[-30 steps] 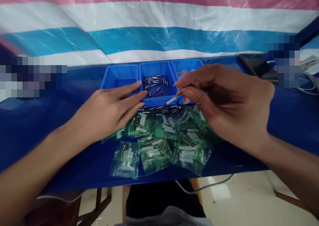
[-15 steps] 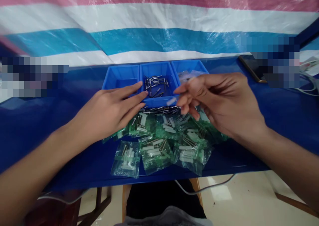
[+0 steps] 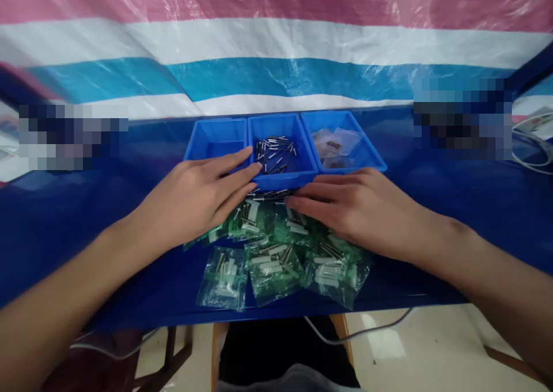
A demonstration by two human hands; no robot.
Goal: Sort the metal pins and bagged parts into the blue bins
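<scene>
Here, both hands [image 3: 194, 190] flank loose metal pins [image 3: 270, 196].

A workshop-style packing station, it seems: a blue table [image 3: 149, 150] bears plastic parts bins [image 3: 287, 180], metal fasteners [image 3: 271, 147] and small bags [image 3: 276, 285] of screws [image 3: 332, 250] and white wall plugs [image 3: 261, 260], before a striped tarpaulin [image 3: 276, 40].

My left hand [image 3: 194, 193] hangs palm down near the middle of the bench [image 3: 151, 288], its fingers fanned toward the right edge, as my right hand [image 3: 352, 204], also palm down, points bunched fingers toward the left edge, their grip hidden from my view. I bring both bare forearms [image 3: 86, 265] in aslant over the front edge, wrists nearly straight, fingertips near each other but apart.
</scene>
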